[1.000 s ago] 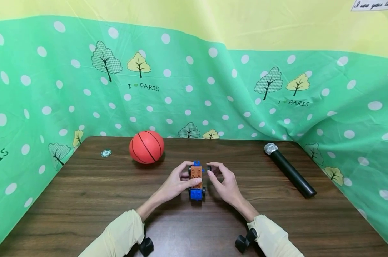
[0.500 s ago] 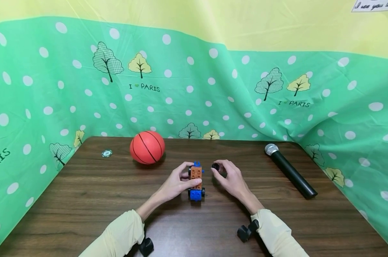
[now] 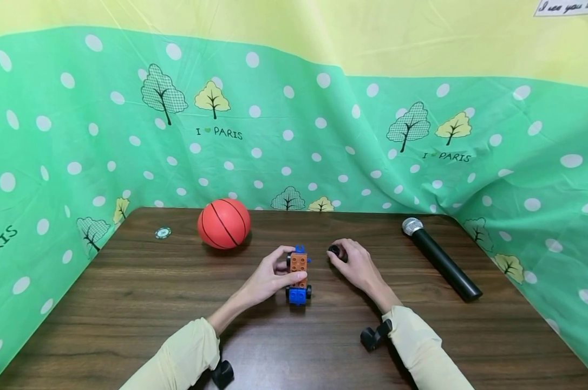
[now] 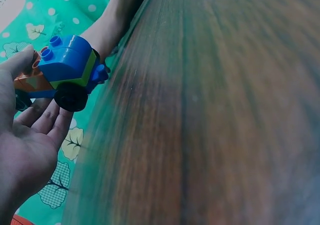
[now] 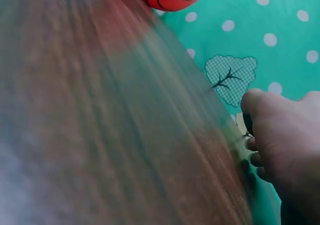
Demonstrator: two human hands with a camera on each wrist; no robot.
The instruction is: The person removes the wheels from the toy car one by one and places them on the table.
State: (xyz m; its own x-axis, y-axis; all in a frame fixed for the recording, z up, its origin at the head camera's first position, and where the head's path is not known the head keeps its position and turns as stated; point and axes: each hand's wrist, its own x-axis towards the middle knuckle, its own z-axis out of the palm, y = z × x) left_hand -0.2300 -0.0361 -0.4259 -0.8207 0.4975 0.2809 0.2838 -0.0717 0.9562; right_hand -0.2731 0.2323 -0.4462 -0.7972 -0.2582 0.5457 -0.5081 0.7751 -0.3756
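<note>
Car [image 3: 299, 263] in left hand [image 3: 267, 279], gripped mid-length — black wheel [image 3: 333, 250], in right hand [image 3: 358, 265]

Your toy vehicle [image 3: 299, 264] is orange in the middle, blue at both ends, with a lime-green strip [image 4: 74, 80] and black wheels [image 4: 71, 98]. Your right hand [image 3: 359, 265] pinches a black piece [image 3: 334, 250]. Your sleeves [image 3: 189, 346]: plain pale yellow; wrist devices [image 3: 223, 374] black. You've got a dark brown desk [image 3: 274, 346] with streaky wood grain, red ball [image 3: 224, 223] with black lines, black microphone [image 3: 445, 264] with silver head, dark-and-white chip [image 3: 163, 233]. Cloth [image 3: 323, 141] facing you: green, white dots, green checked trees plus yellow ones, black lettering, plain pale yellow above; white sign [image 3: 569, 7], black script.
</note>
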